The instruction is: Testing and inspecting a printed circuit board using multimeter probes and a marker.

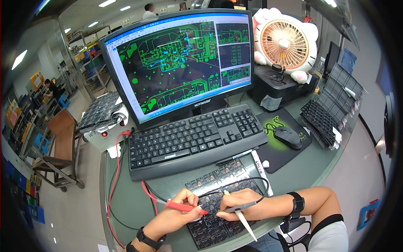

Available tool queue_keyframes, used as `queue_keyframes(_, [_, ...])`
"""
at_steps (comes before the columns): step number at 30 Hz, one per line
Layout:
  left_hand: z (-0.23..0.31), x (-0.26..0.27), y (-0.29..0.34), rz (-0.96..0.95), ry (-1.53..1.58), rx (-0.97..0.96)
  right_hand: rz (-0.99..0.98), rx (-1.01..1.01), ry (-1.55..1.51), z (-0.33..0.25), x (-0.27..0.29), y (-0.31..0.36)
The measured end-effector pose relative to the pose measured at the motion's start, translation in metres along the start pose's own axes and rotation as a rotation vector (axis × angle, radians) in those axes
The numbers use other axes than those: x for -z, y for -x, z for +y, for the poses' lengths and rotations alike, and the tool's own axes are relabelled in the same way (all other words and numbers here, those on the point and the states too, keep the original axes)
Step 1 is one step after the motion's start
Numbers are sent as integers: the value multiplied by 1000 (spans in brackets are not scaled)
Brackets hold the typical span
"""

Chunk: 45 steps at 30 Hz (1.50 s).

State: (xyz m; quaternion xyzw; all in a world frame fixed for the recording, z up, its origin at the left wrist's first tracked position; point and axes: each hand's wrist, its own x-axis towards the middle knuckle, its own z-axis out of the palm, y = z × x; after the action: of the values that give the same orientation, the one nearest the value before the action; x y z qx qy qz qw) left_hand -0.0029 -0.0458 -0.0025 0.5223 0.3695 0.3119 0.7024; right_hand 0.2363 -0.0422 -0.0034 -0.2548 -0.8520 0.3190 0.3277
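My left hand (pixel 175 215) is closed around a red test probe (pixel 183 206), its tip pointing right over a dark panel of circuit boards (pixel 212 236). Opposite it, my right hand (pixel 247 201) pinches a grey test probe (pixel 242 207) with a black lead looping above the wrist. A slim white pen-like stick (pixel 246 226) is also tucked in the right hand, slanting toward the desk's front edge. Both probe tips come close together above the panel; whether they touch it I cannot tell. Part of the panel is hidden under my hands.
Behind the panel lie a black keyboard (pixel 195 136) and a monitor (pixel 178 63) showing a green circuit layout. To the right are a mouse (pixel 287 137) on a mat, a marker (pixel 261 171), black racks (pixel 331 107) and a fan (pixel 285 44). Red leads (pixel 112 185) run from a box (pixel 105 138) at left.
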Motion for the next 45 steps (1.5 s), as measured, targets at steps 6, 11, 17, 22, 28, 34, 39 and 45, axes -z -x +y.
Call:
queue_keyframes(6, [6,6,-7,-9,-66,-40,-42,-91,-2,1,5,-7])
queue_keyframes(11, [3,7,-8,9,-20,-33,-9,-69,-32,6,4,-9])
queue_keyframes(17, [-1,4,-7,37,-42,-62,-15,-62,-43,8,0,-5])
queue_keyframes(22, [-5,6,-5,17,-66,-65,-23,-56,-37,8,1,-3])
queue_keyframes(28, [0,2,-6,41,-39,-45,7,77,127,9,-2,0])
queue_keyframes(34, [2,3,-6,27,-97,-63,-7,75,92,10,-1,-1])
queue_keyframes(39, [3,2,-6,34,-76,-51,-10,77,98,10,0,-2])
queue_keyframes(45, [3,2,-6,31,-73,-46,5,90,86,10,-1,-2])
